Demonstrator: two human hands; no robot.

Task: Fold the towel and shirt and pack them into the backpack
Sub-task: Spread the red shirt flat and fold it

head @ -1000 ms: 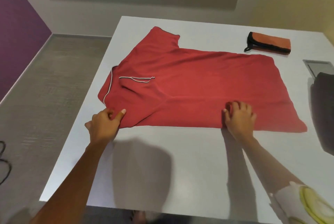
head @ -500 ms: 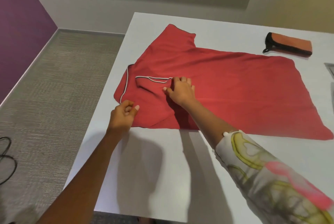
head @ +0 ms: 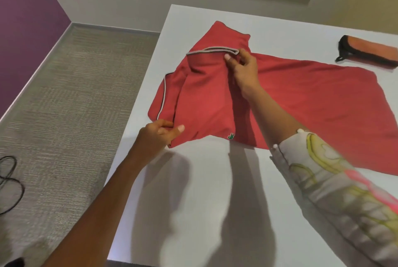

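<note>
A red polo shirt (head: 301, 98) lies spread across the white table (head: 215, 202), collar end toward the left edge. My left hand (head: 159, 135) pinches the shirt's near left corner at the shoulder. My right hand (head: 243, 68) pinches the grey-trimmed sleeve hem and holds that sleeve folded over the shirt's body. A small green logo shows at the near fold. A folded orange towel (head: 370, 52) with black trim lies at the far right of the table. The backpack is out of view.
The table's left edge runs just beside the shirt, with grey carpet (head: 71, 98) below. A black cable (head: 10, 182) lies on the floor at the far left. A purple wall stands at the left.
My right hand left the shirt's near hem, took the sleeve hem and carried it up over the body. The left hand kept its pinch at the shoulder corner. The view shifted left.
</note>
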